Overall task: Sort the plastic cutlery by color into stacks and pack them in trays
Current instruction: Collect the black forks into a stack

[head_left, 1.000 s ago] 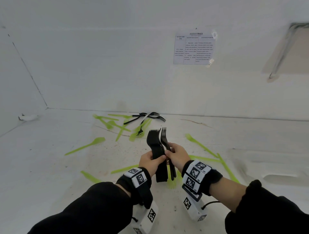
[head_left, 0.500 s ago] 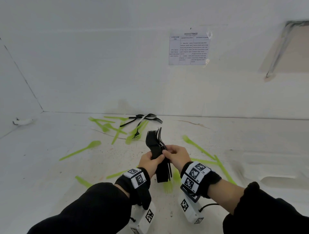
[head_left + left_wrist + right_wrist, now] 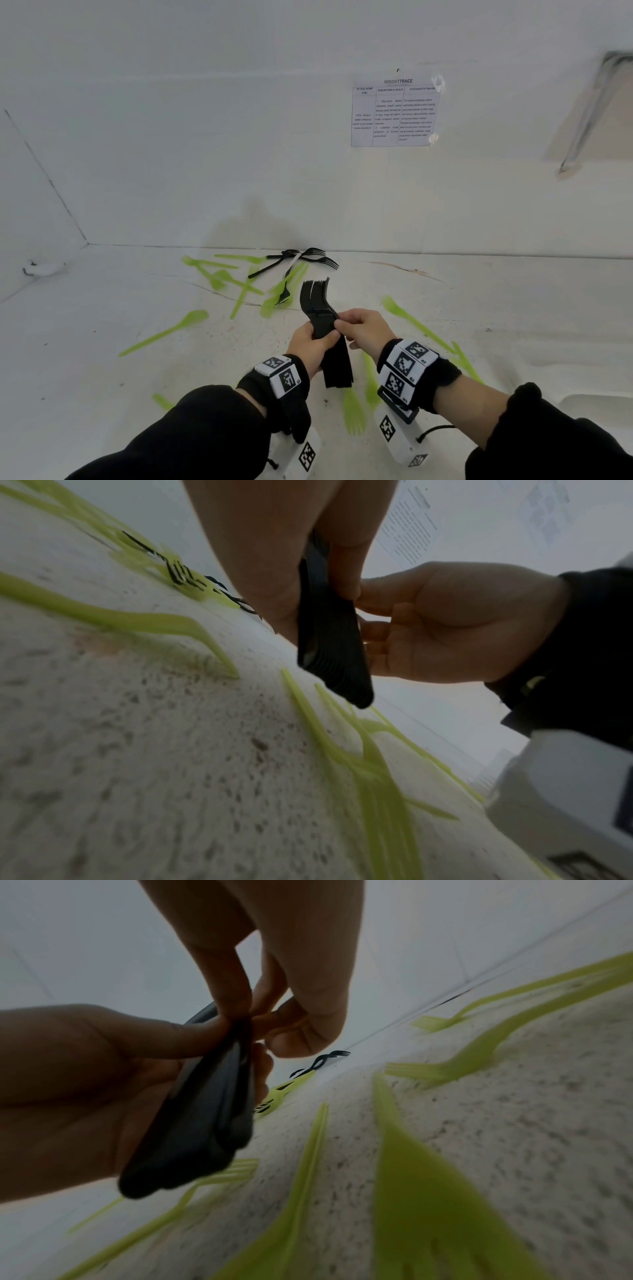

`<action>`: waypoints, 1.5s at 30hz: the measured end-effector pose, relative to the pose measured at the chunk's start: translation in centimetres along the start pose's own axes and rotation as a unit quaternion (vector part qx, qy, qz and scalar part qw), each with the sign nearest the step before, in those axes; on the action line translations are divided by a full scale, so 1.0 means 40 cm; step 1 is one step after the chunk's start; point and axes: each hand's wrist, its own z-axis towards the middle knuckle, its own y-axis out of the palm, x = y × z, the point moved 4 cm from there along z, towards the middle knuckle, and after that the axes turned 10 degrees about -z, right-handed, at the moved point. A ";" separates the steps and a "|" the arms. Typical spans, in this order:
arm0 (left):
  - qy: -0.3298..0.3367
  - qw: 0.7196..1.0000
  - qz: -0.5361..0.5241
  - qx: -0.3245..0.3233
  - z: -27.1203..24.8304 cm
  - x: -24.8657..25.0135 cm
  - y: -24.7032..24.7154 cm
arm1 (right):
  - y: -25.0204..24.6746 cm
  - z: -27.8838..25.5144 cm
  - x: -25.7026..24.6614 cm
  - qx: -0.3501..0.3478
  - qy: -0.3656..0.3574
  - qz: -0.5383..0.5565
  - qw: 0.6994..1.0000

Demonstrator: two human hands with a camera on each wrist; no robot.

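Black plastic: a stack of forks (image 3: 323,329) gripped round its middle by the left hand (image 3: 310,346), tines up and tilted away, handle ends hanging clear above the white table (image 3: 102,342). Pinched at the stack's near edge by the curled fingertips (image 3: 240,1010) of the right hand (image 3: 364,330), both hands touching around it. Under and around the hands, scattered green cutlery (image 3: 356,407) lying flat. Farther back by the wall, loose black forks (image 3: 301,262) crossed over more green pieces.
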 end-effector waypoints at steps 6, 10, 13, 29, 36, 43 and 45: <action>-0.030 0.997 -0.051 -0.039 0.014 0.007 -0.010 | -0.013 0.020 -0.016 -0.001 -0.031 -0.087 0.996; -0.040 0.997 -0.050 -0.034 0.027 0.007 -0.014 | -0.012 0.043 -0.031 -0.040 -0.002 -0.112 0.993; -0.054 0.997 -0.054 -0.019 0.040 0.007 -0.024 | -0.018 0.069 -0.073 -0.111 0.016 -0.194 0.975; -0.077 0.992 -0.086 0.053 0.117 0.007 -0.064 | -0.013 0.471 -0.094 -0.131 -0.031 -0.572 0.809; -0.077 0.993 -0.074 0.056 0.139 0.002 -0.059 | 0.004 0.455 -0.088 -0.132 -0.050 -0.594 0.792; -0.077 0.993 -0.069 0.053 0.128 -0.004 -0.056 | 0.001 0.433 -0.073 -0.149 -0.076 -0.643 0.748; -0.079 0.993 -0.065 0.052 0.126 -0.003 -0.056 | 0.006 0.431 -0.067 -0.151 -0.070 -0.638 0.752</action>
